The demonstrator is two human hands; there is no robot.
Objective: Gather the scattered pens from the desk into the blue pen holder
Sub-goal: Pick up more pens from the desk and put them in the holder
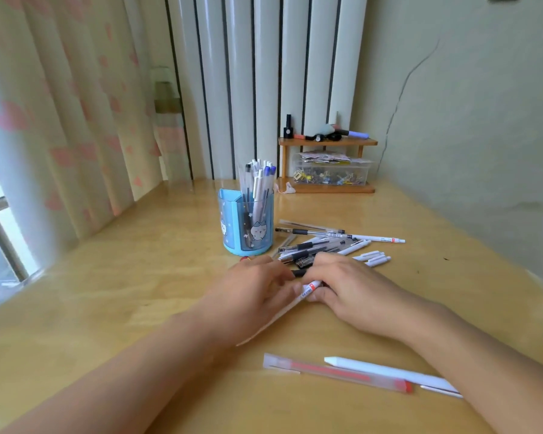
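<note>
Nearest the camera, a clear pen with red ink [337,373] and a white pen [389,372] lie side by side on the wooden bench [138,292], just in front of the right forearm. Beyond them both hands meet over the middle of the bench. The left hand [251,289] and the right hand [348,286] each have their fingers closed together on one white pen with a red label [308,289], which slants from between the two grips down toward the left wrist; a black pen tip shows just behind the fingers. Just past the hands lies a loose heap of pens [323,245], black-gripped clear ones and white ones, some touching and crossing each other. To the left of that heap, near it, the blue pen holder [248,227] stands upright with a cartoon cat on its front and many pens standing in it. Farther back against the wall, a small wooden shelf [328,166] carries a clear box of small items and some bottles on top.
</note>
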